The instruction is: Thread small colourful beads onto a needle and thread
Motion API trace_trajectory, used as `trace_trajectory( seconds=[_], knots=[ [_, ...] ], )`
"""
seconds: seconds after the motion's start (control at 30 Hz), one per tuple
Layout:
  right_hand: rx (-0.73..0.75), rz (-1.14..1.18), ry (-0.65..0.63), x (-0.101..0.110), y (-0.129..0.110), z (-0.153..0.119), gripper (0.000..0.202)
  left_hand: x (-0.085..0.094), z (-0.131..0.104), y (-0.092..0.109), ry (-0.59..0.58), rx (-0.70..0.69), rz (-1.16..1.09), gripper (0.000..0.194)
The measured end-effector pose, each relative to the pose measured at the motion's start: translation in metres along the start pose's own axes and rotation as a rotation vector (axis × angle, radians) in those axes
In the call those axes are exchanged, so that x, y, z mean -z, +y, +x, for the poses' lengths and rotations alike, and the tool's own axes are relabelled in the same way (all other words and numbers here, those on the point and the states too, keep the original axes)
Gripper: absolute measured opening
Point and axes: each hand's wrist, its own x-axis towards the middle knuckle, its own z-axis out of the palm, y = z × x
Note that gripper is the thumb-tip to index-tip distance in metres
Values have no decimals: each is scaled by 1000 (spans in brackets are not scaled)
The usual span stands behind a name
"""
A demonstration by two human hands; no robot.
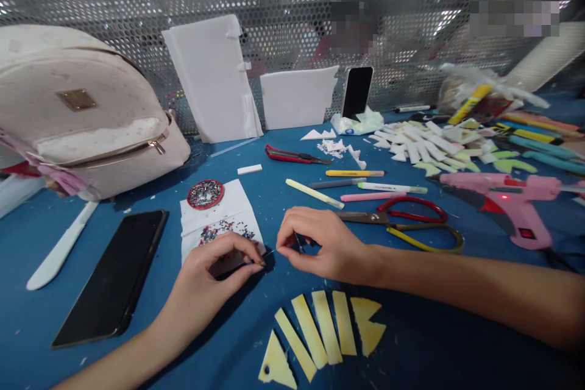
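Here, hands [276, 250] pinched nr. yellow fish pcs. [320, 332], blue tbl. [192, 353]

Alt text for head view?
Left hand and right hand, fingertips close together, over a blue table; nearest the camera, yellow pieces laid out like a fish. Around them: glitter, scissors, a pink glue gun, a pale backpack.

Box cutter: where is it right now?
In the head view, the red box cutter lies on the blue table near the centre, beyond the right hand and just left of the yellow marker.
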Motion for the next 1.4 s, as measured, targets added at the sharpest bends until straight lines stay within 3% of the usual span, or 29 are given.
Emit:
trace_trajectory(
  seconds=[0.5, 0.7, 1.4],
  knots=[
    [62, 82, -102, 1, -1, 0, 8, 3, -3, 2, 69, -119, -7, 18],
    [58, 101, -79, 3, -3, 0, 7, 4, -4, 3, 60, -158, 1, 25],
    [37, 42, -138, 2, 0, -1, 7, 2, -3, 6, 63, -157, 96, 18]
  ],
)
